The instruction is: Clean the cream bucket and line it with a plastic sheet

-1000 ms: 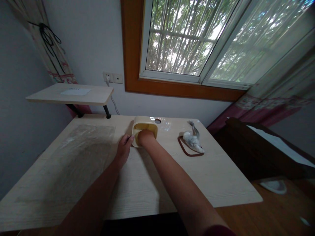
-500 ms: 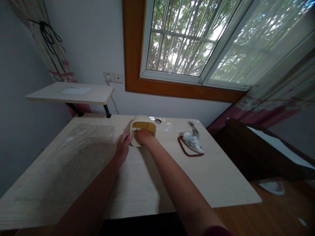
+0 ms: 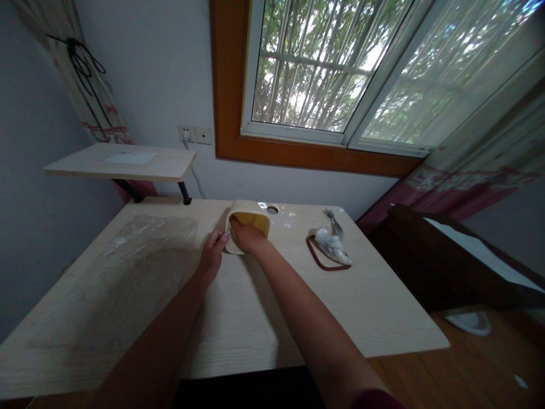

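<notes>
A cream box with a yellowish inside lies toward the back of the table, tilted so its open mouth faces me. My left hand is closed on its left rim, thumb at the edge. Inside the mouth is my right hand, its fingers bunched against the inner left wall. The fingertips are partly hidden, so whatever they hold cannot be made out. Off to the right, a knotted clear plastic bag with whitish contents rests partly over a brown rounded loop.
A thin clear plastic sheet is spread over the left of the wooden table. At the back left stands a small raised shelf bearing a paper. A round cable hole is beside the box.
The box has tipped further toward me, showing more of its outer back side. My right fingers have moved slightly left and up inside, and the white bit near them is out of sight.
</notes>
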`<state>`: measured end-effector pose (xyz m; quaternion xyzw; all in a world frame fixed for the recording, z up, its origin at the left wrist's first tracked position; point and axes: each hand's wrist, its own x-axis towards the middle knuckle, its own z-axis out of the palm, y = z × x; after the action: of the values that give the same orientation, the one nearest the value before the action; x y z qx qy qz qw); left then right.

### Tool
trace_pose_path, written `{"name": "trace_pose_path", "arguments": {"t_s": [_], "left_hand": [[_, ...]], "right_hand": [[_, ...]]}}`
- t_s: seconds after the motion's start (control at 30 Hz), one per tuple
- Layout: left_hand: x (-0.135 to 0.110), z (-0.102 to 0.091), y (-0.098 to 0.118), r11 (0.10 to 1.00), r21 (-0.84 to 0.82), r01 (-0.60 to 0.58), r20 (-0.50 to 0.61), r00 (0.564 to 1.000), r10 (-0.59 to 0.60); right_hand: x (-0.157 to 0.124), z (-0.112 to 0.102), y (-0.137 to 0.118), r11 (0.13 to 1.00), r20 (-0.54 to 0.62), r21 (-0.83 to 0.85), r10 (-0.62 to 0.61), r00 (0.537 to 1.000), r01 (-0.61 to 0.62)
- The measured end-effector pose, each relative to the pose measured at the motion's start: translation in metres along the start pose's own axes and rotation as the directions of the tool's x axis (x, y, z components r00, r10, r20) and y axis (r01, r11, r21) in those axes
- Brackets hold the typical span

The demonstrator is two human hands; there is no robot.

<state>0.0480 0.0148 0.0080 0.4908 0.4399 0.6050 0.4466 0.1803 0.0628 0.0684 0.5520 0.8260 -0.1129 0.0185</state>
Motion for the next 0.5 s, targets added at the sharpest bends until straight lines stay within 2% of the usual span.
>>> {"name": "trace_pose_path", "arguments": {"t_s": [0.3,0.5], "left_hand": [[0.0,-0.0013,0.0018,0.999,-0.025,0.028,-0.012,1.0,-0.028],[0.0001,-0.0001,-0.0022,0.999,-0.05,0.018,-0.003,1.0,-0.018]], "right_hand": [[0.0043,0.0006,-0.0042,0.999,-0.051,0.046,0.005,0.999,-0.003],[0.0063,-0.0011,-0.0027,0.999,0.043,-0.041,0.009,0.999,-0.007]]}}
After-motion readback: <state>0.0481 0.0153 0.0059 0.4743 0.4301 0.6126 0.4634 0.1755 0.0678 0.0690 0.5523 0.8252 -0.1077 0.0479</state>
